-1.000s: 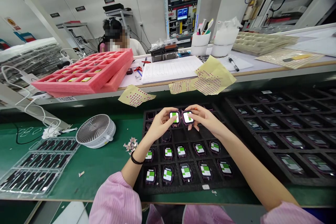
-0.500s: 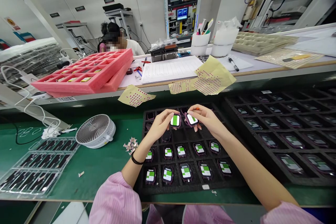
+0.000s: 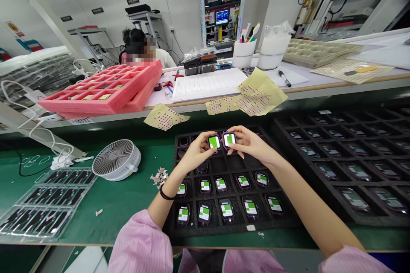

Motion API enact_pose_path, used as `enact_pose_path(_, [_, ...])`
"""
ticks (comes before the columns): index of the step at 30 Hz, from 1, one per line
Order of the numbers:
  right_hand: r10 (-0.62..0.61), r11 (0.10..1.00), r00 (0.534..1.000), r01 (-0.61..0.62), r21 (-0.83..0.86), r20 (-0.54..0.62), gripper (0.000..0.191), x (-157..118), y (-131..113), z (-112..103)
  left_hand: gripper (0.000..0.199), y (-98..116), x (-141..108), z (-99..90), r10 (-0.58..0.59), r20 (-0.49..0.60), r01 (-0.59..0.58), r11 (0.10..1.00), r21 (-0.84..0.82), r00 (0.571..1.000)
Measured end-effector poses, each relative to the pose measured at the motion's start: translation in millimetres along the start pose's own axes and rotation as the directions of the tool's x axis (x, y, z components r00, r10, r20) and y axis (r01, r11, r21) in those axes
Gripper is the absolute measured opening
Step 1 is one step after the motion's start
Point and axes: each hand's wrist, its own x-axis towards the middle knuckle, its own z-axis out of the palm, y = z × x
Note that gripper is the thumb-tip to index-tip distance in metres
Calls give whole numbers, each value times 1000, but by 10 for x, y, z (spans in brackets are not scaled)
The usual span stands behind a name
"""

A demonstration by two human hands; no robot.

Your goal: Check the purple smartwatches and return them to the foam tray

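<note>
Between the thumb and fingers of my left hand (image 3: 197, 150) is a smartwatch body (image 3: 214, 141) with a lit green-and-white screen. My right hand (image 3: 248, 143) grips a second watch body (image 3: 229, 139) with a similar lit screen, close beside the first. Both are held above a black foam tray (image 3: 224, 232). Below my hands, several lit watch bodies (image 3: 226, 209) lie in the tray's two nearest rows. A dark-screened one (image 3: 203, 166) sits near my left wrist. My forearms and hands hide parts of the tray.
Another black foam tray (image 3: 323, 204) with watch bodies stands at the right. To the left are a white fan (image 3: 117, 158), small loose pieces (image 3: 159, 177) and clear plastic trays (image 3: 41, 209). Pink foam trays (image 3: 128, 94) rest on the shelf. A person (image 3: 141, 47) sits beyond.
The right watch body has turned more upright and shifted slightly left. The left one has tilted a little, and my left thumb has moved down to its lower edge.
</note>
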Motion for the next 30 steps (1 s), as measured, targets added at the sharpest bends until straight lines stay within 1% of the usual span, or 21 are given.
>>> enact_pose_path(5, [-1,1000,1000,1,4,-3,43,-12,-26,8,43,2,12,7,-6,-34,5,1000,-31,999])
enact_pose_path(8, [7,1000,999,-7,6,-48,39,-5,-27,23,37,35,19,14,-42,-65,39,998,-49,997])
enact_pose_path(11, [25,1000,994,-25,0,-107,37,-4,-25,38,36,81,18,19,-73,-93,71,997,-32,993])
enact_pose_path(16, [38,999,986,-42,-22,-165,34,-12,-22,49,37,88,14,25,-73,-112,70,997,-30,991])
enact_pose_path(18, [42,998,987,-47,-29,-153,34,-14,-24,47,35,71,15,25,-56,-105,53,998,-36,993])
enact_pose_path(24, [28,1000,999,-29,-11,-44,38,-10,-22,17,32,75,5,23,-25,-32,23,998,-66,999])
enact_pose_path(30, [11,1000,1000,-10,-15,24,45,-15,-25,-10,36,72,-18,9,7,28,-7,1000,-22,1000])
